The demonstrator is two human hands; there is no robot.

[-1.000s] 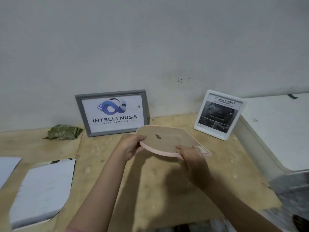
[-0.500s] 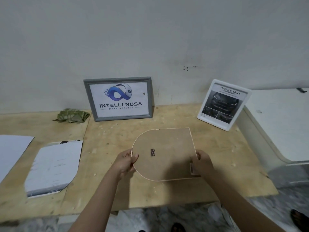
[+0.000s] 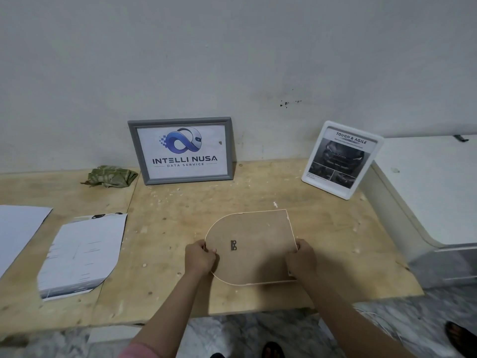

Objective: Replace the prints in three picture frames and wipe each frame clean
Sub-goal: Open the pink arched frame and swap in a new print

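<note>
Paper sheets, two [image 3: 80,254], lie left on the workbench [image 3: 167,293]. Frames, three: grey one [image 3: 180,150] reading "INTELLI NUSA DATA SERVICE"; arched one [image 3: 254,244] face-down, left hand [image 3: 200,257] and right hand [image 3: 301,259] gripping its edges; white one [image 3: 342,159] reading "TOUGH & AGILE".

Both hands, left hand [image 3: 200,259] and right hand [image 3: 301,260], grip arched frame [image 3: 255,244] face-down on table [image 3: 167,280].
</note>
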